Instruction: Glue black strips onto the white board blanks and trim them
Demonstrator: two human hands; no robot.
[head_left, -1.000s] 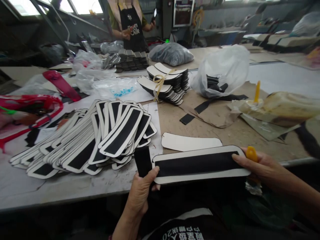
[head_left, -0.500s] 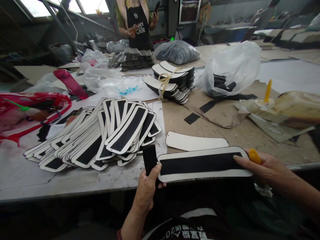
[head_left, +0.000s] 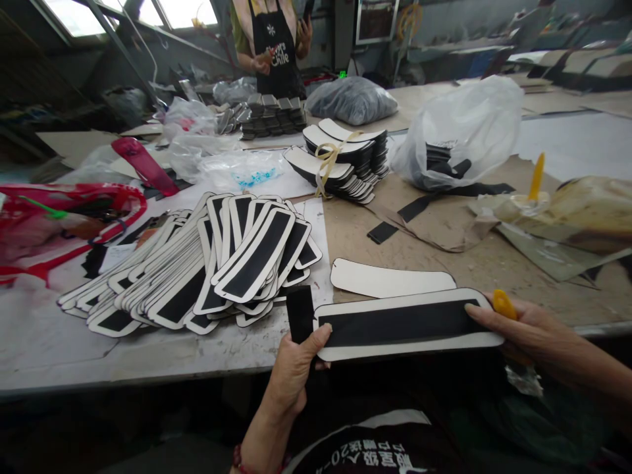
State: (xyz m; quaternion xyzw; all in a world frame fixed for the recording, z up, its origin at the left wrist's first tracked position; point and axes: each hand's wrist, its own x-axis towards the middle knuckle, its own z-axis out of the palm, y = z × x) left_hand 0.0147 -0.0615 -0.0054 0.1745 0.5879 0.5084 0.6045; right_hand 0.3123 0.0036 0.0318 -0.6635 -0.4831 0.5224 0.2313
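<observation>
Crowding left: finished strip pile (head_left: 197, 263)

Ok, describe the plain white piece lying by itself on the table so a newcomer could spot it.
Start at the fanned pile of black-striped pieces on the table's near edge. Right of it, just beyond the striped piece held in both hands, lies the blank white piece: curved, alone, no black strip.

Co-worker (head_left: 274, 39) cut off above shoulders by top edge; yellow tool (head_left: 503, 305) mostly hidden behind right hand (head_left: 528, 329).
</observation>
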